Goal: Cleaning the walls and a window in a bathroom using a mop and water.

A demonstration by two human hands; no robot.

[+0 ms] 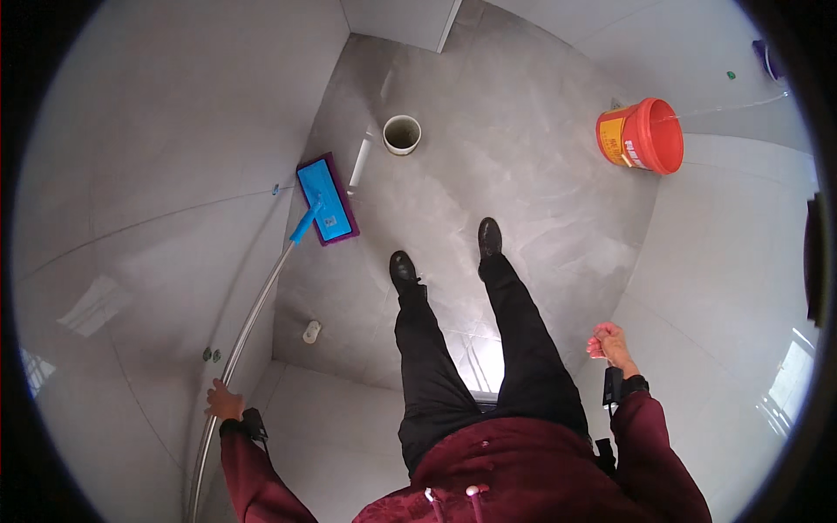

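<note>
At the lower left, my left hand is closed around the metal pole of a flat mop. The mop's blue head with its purple pad rests on the floor against the left wall. Its pole runs down past my hand to the lower edge. My right hand hangs away from everything at the right, near the right wall. Its fingers are loosely curled in, and nothing shows in them.
A red bucket stands in the far right corner, with a thin clear line above it leading to the wall. A small round pale container sits on the grey floor ahead. Near the left wall lies a small white object.
</note>
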